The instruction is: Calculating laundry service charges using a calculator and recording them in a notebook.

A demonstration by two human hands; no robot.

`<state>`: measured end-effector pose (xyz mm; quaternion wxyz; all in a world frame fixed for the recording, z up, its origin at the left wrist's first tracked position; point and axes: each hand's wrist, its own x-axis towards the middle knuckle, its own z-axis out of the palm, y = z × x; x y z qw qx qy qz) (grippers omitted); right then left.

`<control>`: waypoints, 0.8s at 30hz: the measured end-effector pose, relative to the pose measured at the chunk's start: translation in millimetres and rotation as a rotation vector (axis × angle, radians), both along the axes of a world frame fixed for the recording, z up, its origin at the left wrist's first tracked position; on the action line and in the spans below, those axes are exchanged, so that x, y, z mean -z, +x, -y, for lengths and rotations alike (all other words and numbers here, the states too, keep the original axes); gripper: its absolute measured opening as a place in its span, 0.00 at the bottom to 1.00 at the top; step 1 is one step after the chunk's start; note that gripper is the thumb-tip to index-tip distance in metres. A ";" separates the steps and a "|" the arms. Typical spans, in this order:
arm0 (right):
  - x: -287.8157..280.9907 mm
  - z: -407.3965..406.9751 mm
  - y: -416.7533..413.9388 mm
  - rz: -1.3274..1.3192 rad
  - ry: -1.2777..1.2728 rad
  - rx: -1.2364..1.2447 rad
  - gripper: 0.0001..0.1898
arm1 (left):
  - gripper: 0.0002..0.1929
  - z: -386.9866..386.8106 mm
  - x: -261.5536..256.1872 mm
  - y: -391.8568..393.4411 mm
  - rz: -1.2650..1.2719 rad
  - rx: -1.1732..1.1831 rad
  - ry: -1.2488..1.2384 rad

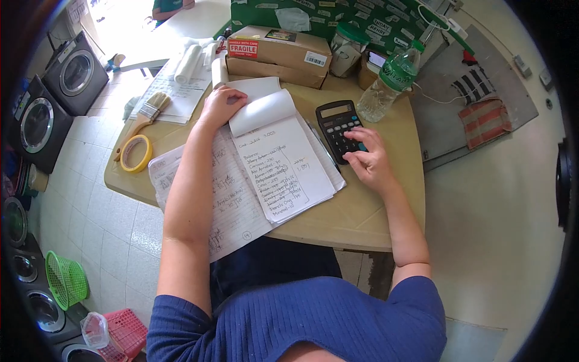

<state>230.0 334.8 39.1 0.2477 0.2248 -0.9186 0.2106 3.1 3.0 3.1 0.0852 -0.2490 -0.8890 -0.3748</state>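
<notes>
My left hand (222, 105) is at the top left of a notepad (294, 174), its bent fingers pinning the folded-back pages (262, 113). Handwritten lines, several struck through, fill the notepad's exposed sheet. Beneath the pad lies an open lined notebook (233, 226) with handwriting, partly covered by my left forearm. Over the lower keys of a black desk calculator (334, 124) is my right hand (368, 158), thumb and fingers apart and nothing held. A pen (320, 138) lies along the notepad's right edge, left of the calculator.
Yellow tape (136, 154) and a paintbrush (151, 108) lie at the table's left. Behind are a cardboard box (278, 56), a green-lidded jar (346, 50) and a plastic bottle (389, 83). Washing machines (74, 74) and a green basket (67, 280) stand leftward. A person's arm (174, 12) shows far back.
</notes>
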 end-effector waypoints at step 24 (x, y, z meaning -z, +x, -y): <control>1.2 -37.9 -0.9 -0.117 0.162 0.432 0.12 | 0.11 -1.4 -1.3 1.2 0.012 -0.013 -0.011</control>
